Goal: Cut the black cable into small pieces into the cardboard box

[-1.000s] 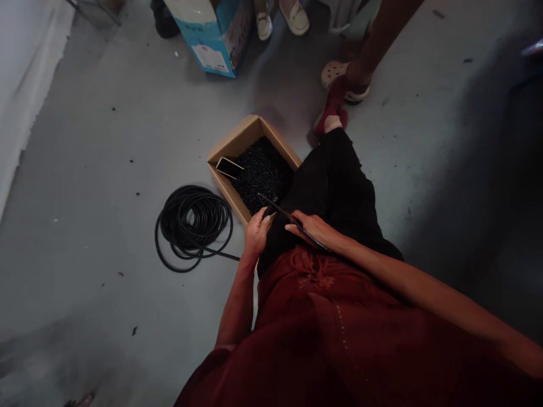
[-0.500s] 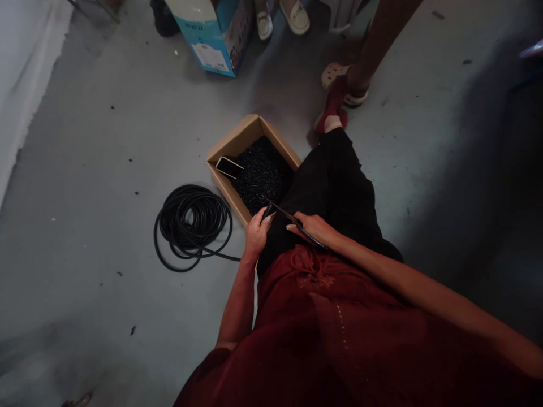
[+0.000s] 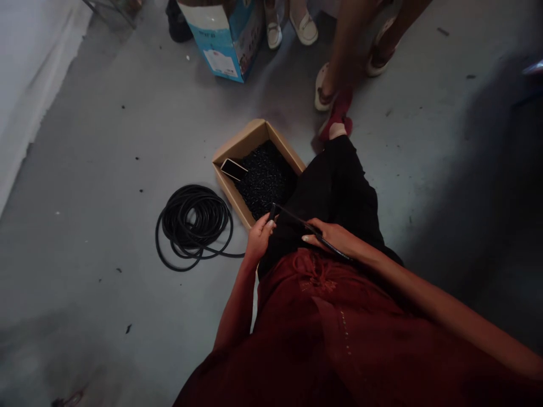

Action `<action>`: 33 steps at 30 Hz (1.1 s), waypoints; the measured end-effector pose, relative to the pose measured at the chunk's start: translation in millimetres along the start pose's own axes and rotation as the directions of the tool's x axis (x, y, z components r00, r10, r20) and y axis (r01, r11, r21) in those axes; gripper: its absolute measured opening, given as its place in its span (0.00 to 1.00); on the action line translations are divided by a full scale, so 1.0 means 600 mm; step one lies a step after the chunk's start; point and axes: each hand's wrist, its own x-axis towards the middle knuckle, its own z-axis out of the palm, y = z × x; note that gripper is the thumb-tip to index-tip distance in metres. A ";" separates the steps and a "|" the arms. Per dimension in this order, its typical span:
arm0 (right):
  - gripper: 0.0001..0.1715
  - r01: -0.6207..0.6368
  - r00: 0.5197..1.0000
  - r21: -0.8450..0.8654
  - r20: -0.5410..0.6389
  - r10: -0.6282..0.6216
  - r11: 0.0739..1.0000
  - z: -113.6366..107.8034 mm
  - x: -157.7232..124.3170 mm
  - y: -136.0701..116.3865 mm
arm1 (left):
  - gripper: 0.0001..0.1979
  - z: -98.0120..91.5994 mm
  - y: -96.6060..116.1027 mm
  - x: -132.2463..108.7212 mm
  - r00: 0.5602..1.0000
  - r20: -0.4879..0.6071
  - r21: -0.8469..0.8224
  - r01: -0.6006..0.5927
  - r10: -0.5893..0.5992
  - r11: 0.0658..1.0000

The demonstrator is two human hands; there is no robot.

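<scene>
My left hand [image 3: 258,238] is closed around the end of a black hose [image 3: 272,212], which points up past the thumb. From that hand the hose seems to run back to a loose coil [image 3: 173,226] on the floor. My right hand [image 3: 328,234] grips a long, thin, dark blade-like tool [image 3: 292,214]; its exact kind is unclear. The blade's tip is close to the hose end, and I cannot tell whether they touch. Just beyond both hands, a cardboard box [image 3: 231,195] holds many small black pieces [image 3: 267,175] and a phone-like black rectangle [image 3: 234,169] with a pale edge.
A blue and white carton [image 3: 220,45] stands on the grey floor [image 3: 106,226] at the top. Beside it are another person's pale shoes [image 3: 305,28]. Someone's legs [image 3: 348,45] in light clogs are near my red shoe [image 3: 339,116]. Dark scraps dot the floor.
My right hand has drawn back to the right with the tool, away from my left hand. The person in clogs has stepped, and both feet now show. The view has shifted slightly.
</scene>
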 end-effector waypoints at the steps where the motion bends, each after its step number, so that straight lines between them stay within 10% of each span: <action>1: 0.27 0.006 1.000 0.000 0.015 -0.006 1.000 0.000 -0.003 0.000 | 0.20 -0.001 0.003 -0.001 1.000 0.004 0.020 -0.013 0.013 1.000; 33: 0.26 0.086 0.996 -0.112 -0.005 -0.088 0.990 0.022 0.024 -0.014 | 0.19 -0.001 0.018 -0.001 0.953 0.161 0.430 -0.302 0.257 0.851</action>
